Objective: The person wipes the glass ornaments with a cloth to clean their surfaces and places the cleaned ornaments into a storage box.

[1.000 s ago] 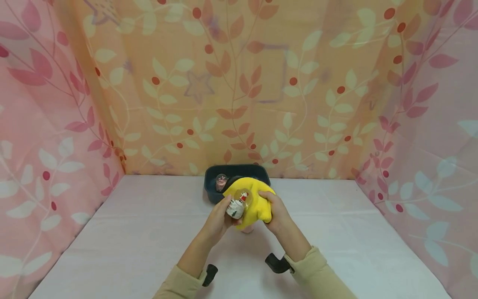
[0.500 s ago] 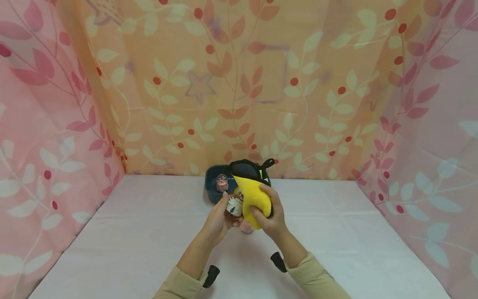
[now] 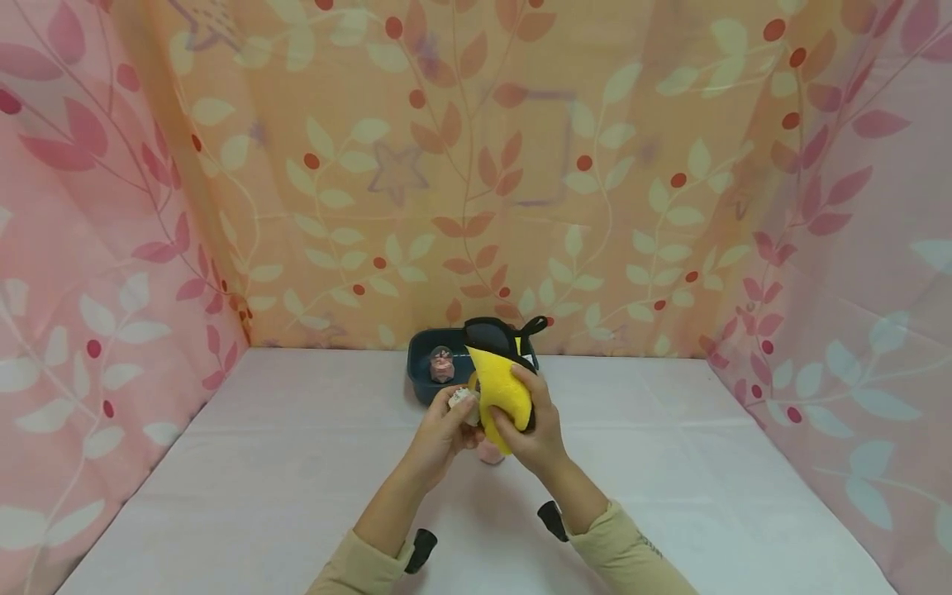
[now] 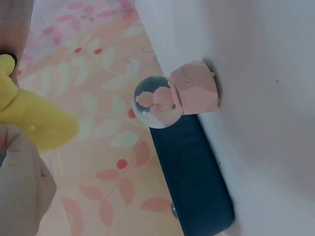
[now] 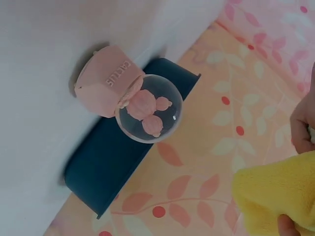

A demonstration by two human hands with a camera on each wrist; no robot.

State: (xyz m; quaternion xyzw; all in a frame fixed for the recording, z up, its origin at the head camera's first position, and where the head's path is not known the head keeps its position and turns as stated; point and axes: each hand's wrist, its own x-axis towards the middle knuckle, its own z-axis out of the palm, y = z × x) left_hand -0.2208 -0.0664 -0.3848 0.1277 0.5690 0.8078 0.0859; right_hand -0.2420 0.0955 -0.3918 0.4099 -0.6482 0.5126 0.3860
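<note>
My left hand (image 3: 439, 434) holds a small snow globe (image 3: 463, 400) by its white base. The globe's clear dome is mostly hidden behind a yellow plush cleaning cloth (image 3: 506, 388). My right hand (image 3: 543, 430) grips this cloth, thumb on the near side, with the fluffy face against the dome. Black edging, a dark mesh part and a hanging loop show at the cloth's top. In the right wrist view, a pink snow globe (image 5: 110, 81) with "CACTUS" on its base stands on the table just below the hands.
Behind the hands stands a dark blue bin (image 3: 418, 384) near the back curtain (image 3: 476, 182). Inside it, at the left, sits another pink snow globe (image 3: 442, 365). A white cloth covers the table (image 3: 297, 463), and patterned curtains also hang at both sides.
My right hand has turned and folded the yellow cloth around the dome, bringing its black side and loop into view. The white base has tilted in my left hand, whose thumb has shifted over it.
</note>
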